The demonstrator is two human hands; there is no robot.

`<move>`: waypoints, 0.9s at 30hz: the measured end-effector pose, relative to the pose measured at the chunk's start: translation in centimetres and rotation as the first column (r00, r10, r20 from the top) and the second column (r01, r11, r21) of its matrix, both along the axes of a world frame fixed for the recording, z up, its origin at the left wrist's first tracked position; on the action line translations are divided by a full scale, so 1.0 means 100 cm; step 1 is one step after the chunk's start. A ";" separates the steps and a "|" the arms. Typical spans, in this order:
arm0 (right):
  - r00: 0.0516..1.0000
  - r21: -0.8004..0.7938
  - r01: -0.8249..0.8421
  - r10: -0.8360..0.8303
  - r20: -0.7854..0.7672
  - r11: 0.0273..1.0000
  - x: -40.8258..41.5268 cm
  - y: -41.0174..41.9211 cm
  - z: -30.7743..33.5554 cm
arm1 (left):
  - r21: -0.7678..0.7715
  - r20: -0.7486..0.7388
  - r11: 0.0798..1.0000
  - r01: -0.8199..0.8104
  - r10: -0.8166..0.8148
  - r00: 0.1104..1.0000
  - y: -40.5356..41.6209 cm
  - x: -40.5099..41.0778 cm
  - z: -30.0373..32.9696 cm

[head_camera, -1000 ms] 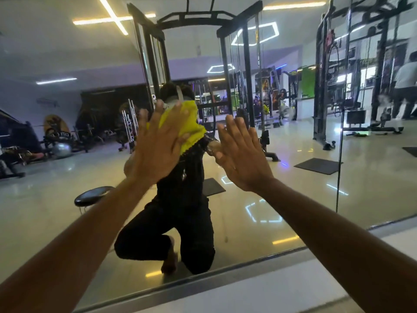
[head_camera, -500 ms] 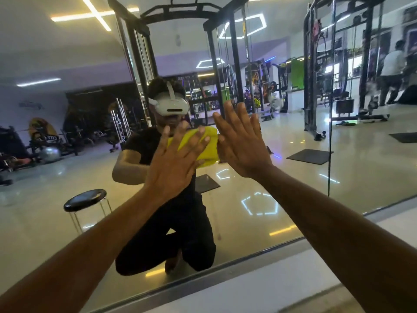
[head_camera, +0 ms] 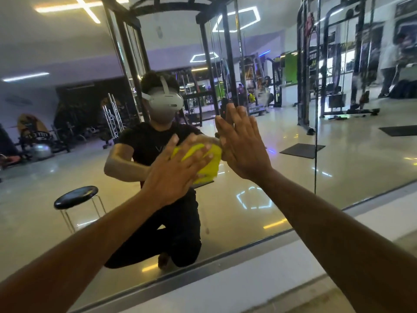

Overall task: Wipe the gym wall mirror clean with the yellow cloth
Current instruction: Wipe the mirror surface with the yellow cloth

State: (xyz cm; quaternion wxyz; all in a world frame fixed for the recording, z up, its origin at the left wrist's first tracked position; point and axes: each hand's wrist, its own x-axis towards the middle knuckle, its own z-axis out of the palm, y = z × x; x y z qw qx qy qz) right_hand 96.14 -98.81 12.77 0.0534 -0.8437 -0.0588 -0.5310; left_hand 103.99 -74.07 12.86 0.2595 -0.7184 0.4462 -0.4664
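Nearest the camera, both forearms reach up to the glass. The left hand (head_camera: pixel 178 168) lies flat with its fingers (head_camera: pixel 198 154) straight and slightly spread, pressing the yellow cloth (head_camera: pixel 208 163) against the gym wall mirror (head_camera: pixel 225 213); nothing is curled round the cloth, it is pinned under the palm. A second ago that cloth was higher on the glass, over the reflected head, and half a second ago at chest height; now it sits lower and further right, just beside the right hand (head_camera: pixel 244 150). So a downward, rightward stroke is under way, and I judge the wiping to be in mid-course with much glass not yet covered.

The right hand is spread open, fingers straight, braced on the mirror and holding nothing. It has kept its place through the stroke, and it now stands directly in the cloth's path: the next pass must turn back or the hand must lift.

Below runs the mirror's metal bottom frame (head_camera: pixel 203 273) above a pale ledge (head_camera: pixel 282 274). A vertical seam (head_camera: pixel 316 132) between panes lies to the right. Deeper, only as reflections: a black round stool (head_camera: pixel 76 196), a dark floor mat (head_camera: pixel 302 150), a cable machine frame (head_camera: pixel 214 64), and a blurred person (head_camera: pixel 389 64) far right.
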 end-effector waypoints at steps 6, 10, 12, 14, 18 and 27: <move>0.998 -0.022 0.025 -0.027 -0.057 0.999 -0.006 0.004 0.000 | -0.207 0.065 0.978 0.021 -0.008 0.998 0.003 0.001 0.086; 1.000 -0.007 -0.010 0.010 -0.012 1.000 -0.007 0.010 -0.005 | -0.233 0.000 0.972 -0.043 0.045 0.999 -0.018 -0.014 0.043; 1.000 -0.001 -0.002 0.002 -0.018 1.000 -0.011 0.014 -0.008 | 0.058 -0.037 0.998 -0.028 0.030 0.999 -0.012 -0.017 -0.005; 0.999 0.003 0.002 -0.002 -0.042 1.000 -0.014 0.016 -0.010 | 0.292 -0.016 0.956 0.010 -0.006 1.000 -0.003 -0.010 -0.006; 0.996 0.031 -0.012 0.015 -0.083 0.999 -0.019 0.021 -0.011 | 0.022 0.093 1.000 -0.004 0.002 0.996 0.010 0.000 0.046; 0.991 -0.028 -0.062 0.058 -0.123 0.998 -0.018 0.067 -0.010 | 0.072 -0.054 0.991 0.109 -0.105 0.993 0.084 0.007 -0.056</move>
